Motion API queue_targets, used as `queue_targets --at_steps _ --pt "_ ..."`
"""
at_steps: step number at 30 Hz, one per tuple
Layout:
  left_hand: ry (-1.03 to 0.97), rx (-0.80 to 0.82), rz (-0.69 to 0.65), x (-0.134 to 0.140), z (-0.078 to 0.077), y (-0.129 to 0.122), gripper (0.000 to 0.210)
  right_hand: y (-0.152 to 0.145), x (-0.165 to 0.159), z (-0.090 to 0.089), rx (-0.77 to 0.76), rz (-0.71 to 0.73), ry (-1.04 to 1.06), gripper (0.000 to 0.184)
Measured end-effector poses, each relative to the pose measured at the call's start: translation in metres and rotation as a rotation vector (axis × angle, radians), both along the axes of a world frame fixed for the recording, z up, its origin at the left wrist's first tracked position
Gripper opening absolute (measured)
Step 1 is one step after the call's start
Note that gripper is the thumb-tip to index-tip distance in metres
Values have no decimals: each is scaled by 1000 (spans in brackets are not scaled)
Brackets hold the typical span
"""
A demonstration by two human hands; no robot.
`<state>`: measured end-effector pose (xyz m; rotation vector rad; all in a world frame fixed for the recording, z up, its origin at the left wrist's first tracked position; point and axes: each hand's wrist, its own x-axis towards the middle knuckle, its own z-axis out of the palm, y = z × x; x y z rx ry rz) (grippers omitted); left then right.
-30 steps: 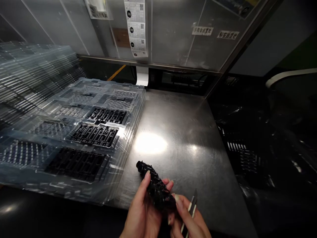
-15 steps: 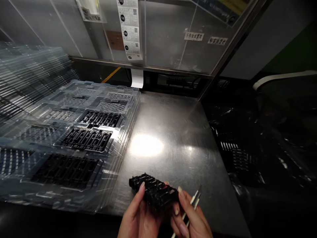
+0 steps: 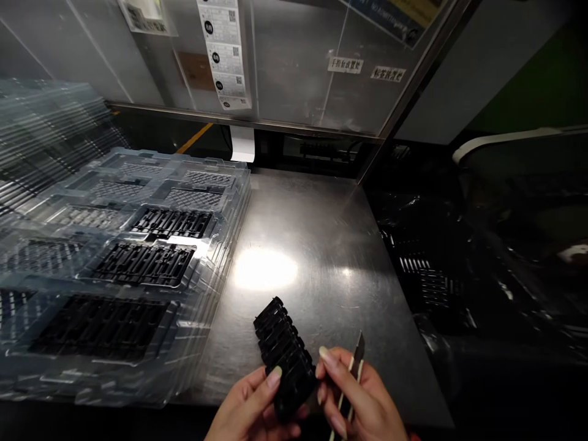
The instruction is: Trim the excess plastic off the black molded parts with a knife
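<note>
A black ribbed plastic part (image 3: 285, 346) is held tilted over the metal table, its far end pointing up and left. My left hand (image 3: 257, 407) grips its near end, thumb on top and fingers underneath. Beside the part's right edge is my right hand (image 3: 358, 392), its fingers curled around a utility knife (image 3: 356, 361) whose blade points up and away. The thumb and index finger of that hand are close to the part's lower right corner; whether they touch it I cannot tell.
Left of the hands, stacked clear plastic trays (image 3: 188, 343) hold several black ribbed parts (image 3: 144, 263) in pockets. A taller tray stack (image 3: 50, 128) stands behind. The metal table (image 3: 321, 226) ends at a grey panel with a label strip (image 3: 228, 58). Dark plastic wrapping (image 3: 432, 263) lies right.
The black part has been turned from lying crosswise to pointing away from me. My right hand has come off its right end, knife still in it. The view has shifted slightly right.
</note>
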<state>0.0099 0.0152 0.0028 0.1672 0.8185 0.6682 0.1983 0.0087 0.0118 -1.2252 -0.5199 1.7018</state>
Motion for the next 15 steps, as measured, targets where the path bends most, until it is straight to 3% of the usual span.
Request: queue_targets --at_steps 3,8,15 --pt "-17 52 16 5 -2 0 33 -3 1 -4 3 -2 19 45" --pt "62 104 49 4 -5 -3 29 -7 1 -1 -70 21 234 41" --pt "169 146 100 7 5 -3 26 -9 -2 1 -184 -27 294 42"
